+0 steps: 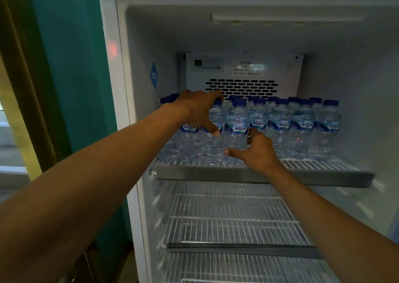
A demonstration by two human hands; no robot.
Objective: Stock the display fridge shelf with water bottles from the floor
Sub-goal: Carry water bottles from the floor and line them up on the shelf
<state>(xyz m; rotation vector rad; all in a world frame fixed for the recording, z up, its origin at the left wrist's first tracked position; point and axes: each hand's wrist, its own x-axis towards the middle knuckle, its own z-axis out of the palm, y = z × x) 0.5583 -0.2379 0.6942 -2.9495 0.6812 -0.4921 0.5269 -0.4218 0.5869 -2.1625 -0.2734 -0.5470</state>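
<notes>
Several clear Aqua water bottles [280, 127] with blue caps stand in rows on the top wire shelf [323, 176] of the open display fridge. My left hand [198, 110] reaches over the left rows and grips a front bottle [217, 115], fingers over its cap and thumb down on its label. My right hand [257, 151] comes from below at the shelf's middle and cups the lower part of the neighbouring front bottle [237, 123], thumb across its front and fingers on its right side. Both bottles stand upright on the shelf.
The fridge's back panel with a black vent [241, 88] lies just behind the bottles. Bare wire shelves [233, 224] sit below the top one. The fridge's white left frame [116, 110] and a teal wall [71, 66] bound the left side. The floor is out of view.
</notes>
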